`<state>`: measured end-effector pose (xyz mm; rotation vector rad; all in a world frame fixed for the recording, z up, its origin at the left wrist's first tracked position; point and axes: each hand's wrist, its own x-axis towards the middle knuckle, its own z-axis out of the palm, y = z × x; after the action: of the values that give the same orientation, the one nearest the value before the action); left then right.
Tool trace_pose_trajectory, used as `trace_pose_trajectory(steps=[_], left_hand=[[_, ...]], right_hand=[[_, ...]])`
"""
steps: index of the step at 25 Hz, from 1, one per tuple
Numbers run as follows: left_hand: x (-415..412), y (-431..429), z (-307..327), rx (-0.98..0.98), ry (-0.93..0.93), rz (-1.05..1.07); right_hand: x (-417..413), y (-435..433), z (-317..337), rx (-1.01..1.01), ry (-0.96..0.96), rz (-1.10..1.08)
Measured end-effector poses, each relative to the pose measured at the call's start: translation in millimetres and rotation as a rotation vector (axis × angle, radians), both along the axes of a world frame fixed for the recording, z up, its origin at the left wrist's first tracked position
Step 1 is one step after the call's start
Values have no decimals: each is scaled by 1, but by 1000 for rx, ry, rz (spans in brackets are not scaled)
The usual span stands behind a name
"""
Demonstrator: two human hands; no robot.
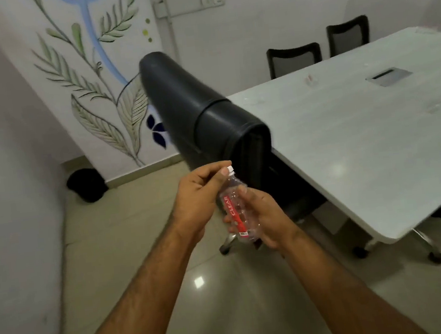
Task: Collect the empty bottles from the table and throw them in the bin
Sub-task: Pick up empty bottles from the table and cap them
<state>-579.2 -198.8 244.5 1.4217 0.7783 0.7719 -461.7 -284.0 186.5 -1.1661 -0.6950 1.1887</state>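
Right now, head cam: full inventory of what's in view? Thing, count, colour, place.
bottle: 1, clear plastic with red label and white cap, held in both hands over the floor
table: 1, pale grey-white, right side
cable hatch: 1, grey metal, set into the tabletop far right
office chair: 1, black, high back, at the table's near end
mesh chairs: 2, black, far side of table by the wall
bin: 1, black, on the floor by the leaf mural, left
left hand: 1, fingers at the bottle cap
right hand: 1, wrapped around the bottle body
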Motion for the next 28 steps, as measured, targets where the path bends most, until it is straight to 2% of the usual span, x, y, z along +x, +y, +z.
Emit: trace_pose_trajectory(steps=[5, 9, 13, 14, 17, 19, 23, 25, 28], left_hand=[[-116, 91, -19, -45, -3, 463], [-161, 177, -36, -160, -54, 581], [-192, 298, -46, -232, 28, 456], [-194, 329, -43, -247, 29, 416], [-194, 428, -28, -303, -29, 302], [-190, 485, -18, -318, -60, 244], [-152, 583, -21, -269, -91, 217], [-123, 640, -29, -269, -105, 134], [-77, 727, -43, -339, -126, -38]], right_hand=[[-130, 106, 0, -118, -295, 1], [-186, 194, -20, -44, -414, 16], [-199, 310, -45, 80, -419, 44], [-197, 342, -45, 78, -360, 60], [-183, 438, -28, -30, -9, 182], [-170, 494, -10, -122, 85, 271], [-140, 585, -5, -63, 40, 147], [-118, 632, -13, -53, -20, 39], [-81, 700, -25, -97, -8, -55]])
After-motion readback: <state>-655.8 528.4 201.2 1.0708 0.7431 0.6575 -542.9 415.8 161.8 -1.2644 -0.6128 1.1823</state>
